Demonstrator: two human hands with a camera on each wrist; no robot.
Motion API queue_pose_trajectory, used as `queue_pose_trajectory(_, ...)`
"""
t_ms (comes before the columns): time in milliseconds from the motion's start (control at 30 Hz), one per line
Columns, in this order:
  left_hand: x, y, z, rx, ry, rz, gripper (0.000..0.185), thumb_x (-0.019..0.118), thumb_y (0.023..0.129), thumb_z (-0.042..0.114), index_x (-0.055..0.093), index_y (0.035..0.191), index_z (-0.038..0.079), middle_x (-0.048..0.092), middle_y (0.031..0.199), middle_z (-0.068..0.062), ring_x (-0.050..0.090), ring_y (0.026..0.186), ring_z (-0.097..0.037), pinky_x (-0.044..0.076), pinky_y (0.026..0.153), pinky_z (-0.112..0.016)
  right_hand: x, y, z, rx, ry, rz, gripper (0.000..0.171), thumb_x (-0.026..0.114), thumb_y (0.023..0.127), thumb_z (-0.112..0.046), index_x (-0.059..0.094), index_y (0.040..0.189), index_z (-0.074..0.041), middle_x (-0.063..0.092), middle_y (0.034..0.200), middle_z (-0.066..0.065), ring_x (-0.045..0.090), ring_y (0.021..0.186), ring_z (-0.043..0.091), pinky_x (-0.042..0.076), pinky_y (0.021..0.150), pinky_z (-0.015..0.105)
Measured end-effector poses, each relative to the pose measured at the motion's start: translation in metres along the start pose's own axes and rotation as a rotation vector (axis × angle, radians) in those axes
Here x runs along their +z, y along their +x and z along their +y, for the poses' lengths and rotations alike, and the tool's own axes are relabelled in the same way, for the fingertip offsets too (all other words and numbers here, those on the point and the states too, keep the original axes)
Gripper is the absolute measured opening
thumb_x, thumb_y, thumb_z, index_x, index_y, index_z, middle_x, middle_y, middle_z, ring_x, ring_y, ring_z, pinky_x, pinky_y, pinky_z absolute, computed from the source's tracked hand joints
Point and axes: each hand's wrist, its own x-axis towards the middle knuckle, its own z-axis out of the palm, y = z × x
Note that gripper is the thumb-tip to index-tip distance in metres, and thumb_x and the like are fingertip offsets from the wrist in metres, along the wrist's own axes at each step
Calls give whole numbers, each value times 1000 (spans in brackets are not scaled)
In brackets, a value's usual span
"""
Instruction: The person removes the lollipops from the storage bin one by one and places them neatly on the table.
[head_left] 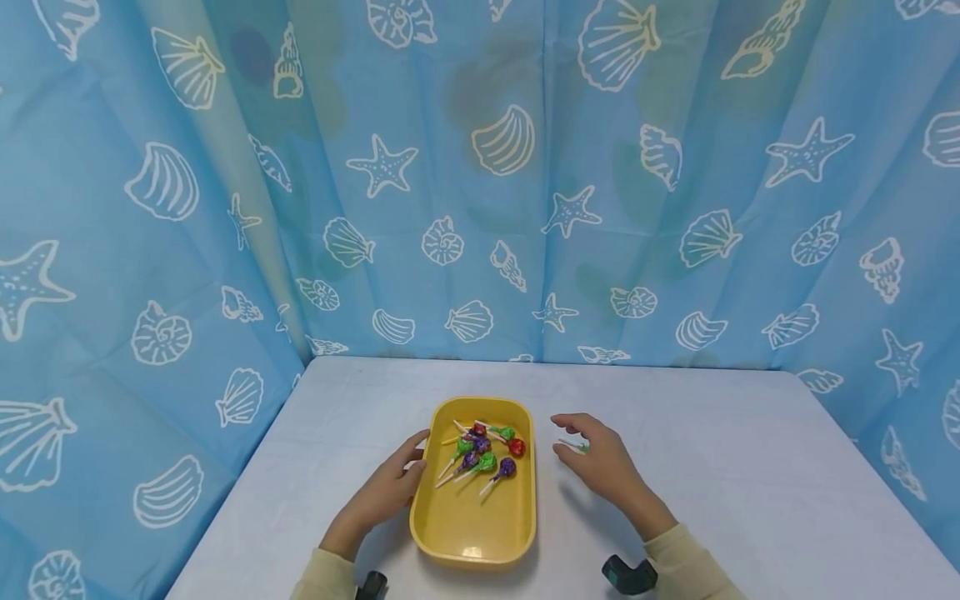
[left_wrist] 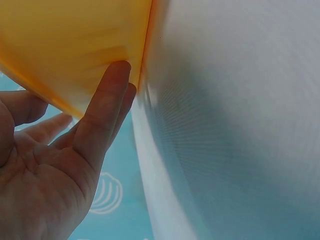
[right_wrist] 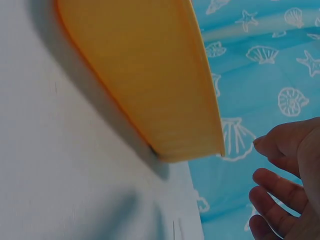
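Observation:
A yellow plastic tray (head_left: 472, 542) stands on the white table with several lollipops (head_left: 480, 450) in its far half, wrapped in red, green and purple. Along the tray's left side is my left hand (head_left: 390, 487); in the left wrist view its straight fingers (left_wrist: 107, 105) lie against the outer wall and the thumb is near the rim. To the right of the tray, my right hand (head_left: 611, 471) has thumb and fingers spread apart. A lollipop with a green wrapper and white stick (head_left: 576, 446) shows between them, partly hidden by the hand. The right wrist view shows nothing in its fingers (right_wrist: 280, 190).
A white cloth covers the table (head_left: 750, 483). Blue curtains (head_left: 450, 192) printed with shells and starfish hang behind it and along both sides. Dark wrist devices (head_left: 630, 575) sit at the sleeves near the front.

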Motion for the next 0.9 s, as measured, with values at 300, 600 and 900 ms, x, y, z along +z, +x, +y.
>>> queue_pose_trajectory(300, -1, -1, 1, 4, -5, -9, 52, 45, 109, 17, 32, 159, 12, 47, 144, -29, 60, 117, -41, 62, 79, -46, 6, 2, -15, -43, 3, -10, 40, 77, 89, -16, 68, 128, -12, 67, 127, 6, 61, 116, 27, 52, 100, 53)
queue_pose_trajectory(600, -1, -1, 1, 16, -17, -19, 52, 45, 109, 17, 31, 159, 11, 47, 144, -29, 61, 116, -40, 62, 78, -46, 12, 4, -29, -89, -31, -20, 39, 79, 88, -15, 70, 126, -12, 68, 124, 5, 62, 112, 26, 53, 98, 52)
queue_pose_trajectory(900, 0, 0, 2, -15, 20, 1, 52, 45, 108, 18, 33, 159, 14, 48, 145, -27, 60, 118, -39, 62, 80, -45, 21, 9, -44, -162, -129, -128, 32, 79, 87, -14, 73, 118, -10, 69, 121, 5, 62, 117, 28, 50, 104, 51)
